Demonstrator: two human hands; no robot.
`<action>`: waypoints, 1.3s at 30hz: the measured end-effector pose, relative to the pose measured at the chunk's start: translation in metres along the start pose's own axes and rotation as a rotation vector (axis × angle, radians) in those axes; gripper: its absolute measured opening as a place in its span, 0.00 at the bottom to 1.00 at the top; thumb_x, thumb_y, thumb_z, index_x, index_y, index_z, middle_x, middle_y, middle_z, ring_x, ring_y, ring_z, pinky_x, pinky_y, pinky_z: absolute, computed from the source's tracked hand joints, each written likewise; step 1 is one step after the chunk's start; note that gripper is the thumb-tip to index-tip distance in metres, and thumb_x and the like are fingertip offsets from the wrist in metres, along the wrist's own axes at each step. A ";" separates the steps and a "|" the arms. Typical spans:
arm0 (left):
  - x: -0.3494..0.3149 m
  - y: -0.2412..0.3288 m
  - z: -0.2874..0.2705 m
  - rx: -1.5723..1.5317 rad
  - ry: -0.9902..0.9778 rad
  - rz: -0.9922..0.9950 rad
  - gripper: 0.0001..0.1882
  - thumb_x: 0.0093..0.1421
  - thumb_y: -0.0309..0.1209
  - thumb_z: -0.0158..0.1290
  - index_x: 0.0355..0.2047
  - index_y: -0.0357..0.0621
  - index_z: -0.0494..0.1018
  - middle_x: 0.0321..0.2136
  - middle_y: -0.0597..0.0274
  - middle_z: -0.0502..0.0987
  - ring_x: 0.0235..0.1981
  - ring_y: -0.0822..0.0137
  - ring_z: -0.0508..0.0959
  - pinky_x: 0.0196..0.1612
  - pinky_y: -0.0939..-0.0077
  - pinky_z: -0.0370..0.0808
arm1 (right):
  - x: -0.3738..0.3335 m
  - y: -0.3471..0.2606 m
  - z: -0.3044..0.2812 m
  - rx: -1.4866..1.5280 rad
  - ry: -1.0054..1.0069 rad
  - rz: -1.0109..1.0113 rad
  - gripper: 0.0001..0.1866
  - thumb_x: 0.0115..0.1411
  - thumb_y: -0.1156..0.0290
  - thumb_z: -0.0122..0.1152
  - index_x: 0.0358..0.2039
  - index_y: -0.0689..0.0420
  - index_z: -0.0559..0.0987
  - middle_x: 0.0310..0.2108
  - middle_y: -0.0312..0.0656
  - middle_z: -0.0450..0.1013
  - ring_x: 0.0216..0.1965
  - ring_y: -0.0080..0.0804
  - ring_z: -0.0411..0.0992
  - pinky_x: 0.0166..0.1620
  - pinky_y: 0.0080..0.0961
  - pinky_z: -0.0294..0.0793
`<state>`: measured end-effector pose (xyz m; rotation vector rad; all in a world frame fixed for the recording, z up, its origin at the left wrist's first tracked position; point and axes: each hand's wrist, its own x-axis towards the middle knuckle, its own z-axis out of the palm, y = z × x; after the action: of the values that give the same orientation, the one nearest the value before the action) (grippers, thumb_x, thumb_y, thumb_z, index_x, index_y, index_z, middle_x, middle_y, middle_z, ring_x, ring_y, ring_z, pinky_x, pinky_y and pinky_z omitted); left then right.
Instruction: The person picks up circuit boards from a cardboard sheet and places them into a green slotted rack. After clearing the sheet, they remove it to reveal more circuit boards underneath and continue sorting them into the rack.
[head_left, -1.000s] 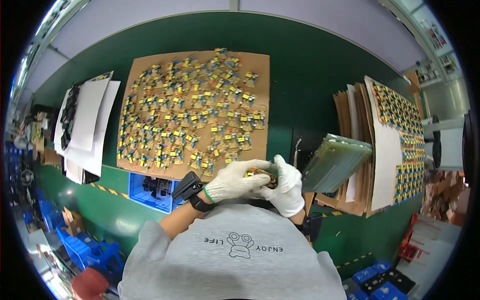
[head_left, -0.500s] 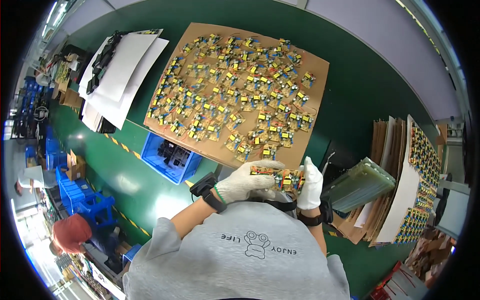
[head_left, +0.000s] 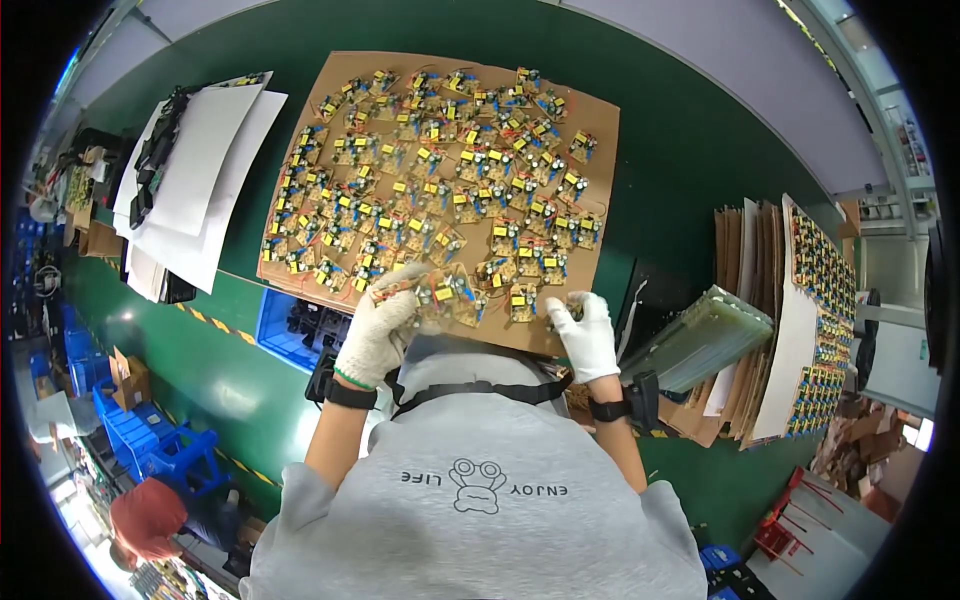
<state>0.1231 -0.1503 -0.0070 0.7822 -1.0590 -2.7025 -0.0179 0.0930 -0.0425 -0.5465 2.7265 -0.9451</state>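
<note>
A brown cardboard sheet (head_left: 602, 130) lies on the green table, covered with several rows of small yellow and blue circuit boards (head_left: 440, 170). Both my hands wear white gloves. My left hand (head_left: 375, 330) is at the sheet's near edge, its fingertips pinched on a small circuit board with red wires (head_left: 402, 283). My right hand (head_left: 585, 335) rests at the near right edge of the sheet with curled fingers, beside a yellow board (head_left: 520, 300). Whether it holds anything is hidden by the glove.
White paper sheets (head_left: 200, 170) lie left of the cardboard. A blue bin (head_left: 285, 325) sits under the near left corner. At right are a stack of greenish trays (head_left: 700, 340), upright cardboard sheets (head_left: 740, 300) and another sheet of boards (head_left: 820, 270). Blue crates (head_left: 150, 440) stand lower left.
My hands, which held one board together close to my chest, have parted and reached out to the sheet's near edge. The view has shifted so the sheet is nearer the centre.
</note>
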 end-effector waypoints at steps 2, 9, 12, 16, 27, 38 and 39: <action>0.000 0.003 -0.002 -0.006 0.043 -0.026 0.28 0.56 0.30 0.56 0.55 0.33 0.62 0.45 0.52 0.73 0.40 0.63 0.79 0.37 0.73 0.82 | 0.000 -0.032 -0.013 -0.192 0.033 0.181 0.30 0.53 0.56 0.66 0.48 0.64 0.70 0.39 0.53 0.70 0.39 0.46 0.71 0.43 0.36 0.70; 0.008 0.005 0.000 0.007 -0.003 -0.083 0.28 0.54 0.32 0.60 0.52 0.33 0.67 0.44 0.58 0.75 0.32 0.76 0.76 0.33 0.87 0.75 | -0.010 -0.014 0.031 0.306 0.124 0.293 0.24 0.56 0.63 0.63 0.47 0.67 0.71 0.31 0.44 0.72 0.29 0.30 0.72 0.34 0.28 0.73; 0.013 0.004 -0.014 0.043 -0.051 -0.122 0.27 0.55 0.32 0.59 0.53 0.33 0.66 0.43 0.59 0.75 0.32 0.76 0.76 0.32 0.85 0.75 | -0.013 -0.027 0.038 0.421 -0.001 0.323 0.22 0.59 0.63 0.60 0.47 0.67 0.72 0.29 0.42 0.73 0.27 0.27 0.71 0.32 0.26 0.73; 0.014 0.013 0.012 0.009 -0.100 -0.149 0.25 0.56 0.31 0.58 0.52 0.34 0.67 0.41 0.58 0.76 0.33 0.74 0.78 0.33 0.81 0.77 | -0.022 -0.038 0.030 0.219 0.290 0.163 0.20 0.61 0.62 0.58 0.46 0.65 0.72 0.33 0.45 0.74 0.32 0.29 0.72 0.37 0.27 0.73; 0.029 0.001 0.074 0.367 -0.366 -0.442 0.17 0.59 0.34 0.57 0.45 0.39 0.70 0.39 0.61 0.73 0.38 0.71 0.75 0.31 0.74 0.81 | -0.020 -0.072 0.011 0.723 0.246 0.341 0.24 0.67 0.53 0.43 0.25 0.61 0.74 0.20 0.37 0.68 0.21 0.21 0.64 0.27 0.21 0.65; 0.044 0.012 0.024 -0.084 -0.171 -0.233 0.15 0.63 0.40 0.51 0.45 0.45 0.70 0.38 0.63 0.74 0.33 0.72 0.75 0.31 0.75 0.78 | -0.018 -0.023 0.024 -0.186 0.233 0.182 0.23 0.62 0.51 0.52 0.41 0.61 0.75 0.31 0.49 0.70 0.33 0.44 0.71 0.39 0.39 0.71; 0.046 0.011 0.017 -0.210 -0.228 -0.222 0.14 0.64 0.38 0.49 0.45 0.42 0.70 0.39 0.63 0.75 0.35 0.72 0.75 0.34 0.78 0.77 | -0.017 -0.030 0.022 -0.316 0.299 0.194 0.23 0.60 0.52 0.55 0.43 0.61 0.74 0.33 0.50 0.70 0.34 0.45 0.71 0.40 0.39 0.70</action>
<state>0.0745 -0.1627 -0.0087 0.5987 -0.7463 -3.0875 0.0129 0.0655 -0.0397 -0.1924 3.1521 -0.5916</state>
